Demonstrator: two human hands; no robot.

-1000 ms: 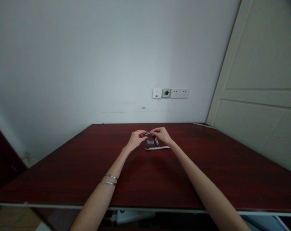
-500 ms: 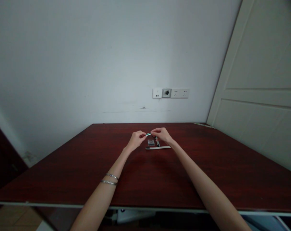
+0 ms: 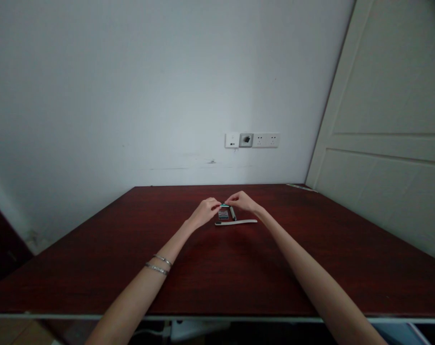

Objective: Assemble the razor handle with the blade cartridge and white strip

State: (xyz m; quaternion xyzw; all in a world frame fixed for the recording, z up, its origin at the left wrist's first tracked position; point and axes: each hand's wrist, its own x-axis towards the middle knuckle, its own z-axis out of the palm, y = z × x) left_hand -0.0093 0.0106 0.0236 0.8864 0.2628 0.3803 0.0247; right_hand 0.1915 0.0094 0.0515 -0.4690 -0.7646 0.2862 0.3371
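Observation:
My left hand (image 3: 206, 211) pinches the left end of a small, thin green-and-white piece (image 3: 224, 205). At its other end, the fingertips of my right hand (image 3: 242, 201) are closed on it too. Just below the hands lies a small clear box (image 3: 223, 215), its contents too small to make out. Beside the box, a short white-and-dark stick (image 3: 233, 214) points toward me. Nearer to me, a long white strip (image 3: 241, 222) with a dark left end lies crosswise on the table.
The dark red wooden table (image 3: 217, 273) reaches back to a white wall. Sockets (image 3: 266, 140) are set in the wall behind. A pale panelled door (image 3: 383, 139) stands at the right. A flat strip (image 3: 302, 188) lies at the table's far right corner.
Both hands have come down slightly with the green-and-white piece, which now lies more level and closer to the clear box. The view has shifted a little.

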